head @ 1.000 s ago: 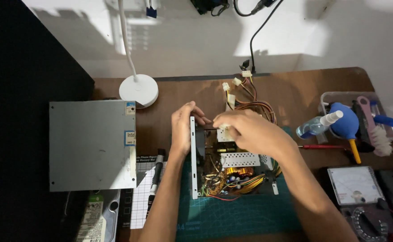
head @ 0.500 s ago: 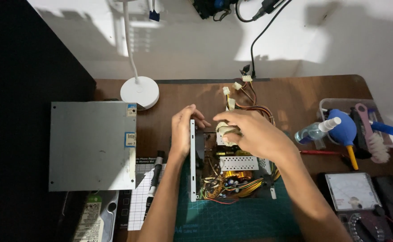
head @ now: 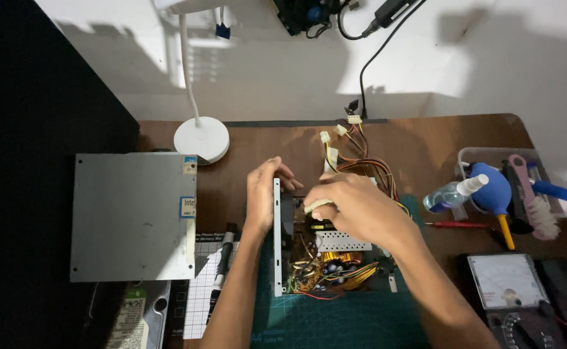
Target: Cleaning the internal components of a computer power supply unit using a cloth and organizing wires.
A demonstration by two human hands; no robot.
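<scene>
At the counter's [head: 425, 139] centre lies the open power supply [head: 325, 255]. The left hand [head: 264, 190] grips its metal wall at nine o'clock; the right hand [head: 354, 207] pinches a pale cloth [head: 315, 207] (small, folded) over its twelve o'clock end.

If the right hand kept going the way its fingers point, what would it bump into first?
Probably the upright metal side panel of the open power supply; the right hand points left toward it. Depth is hard to judge from above.

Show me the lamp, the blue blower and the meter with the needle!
Lamp [head: 200, 139], head view: on its round white base.
Blue blower [head: 494, 190], head view: on its round bulb.
Meter [head: 507, 280], head view: on its white dial face.
</scene>
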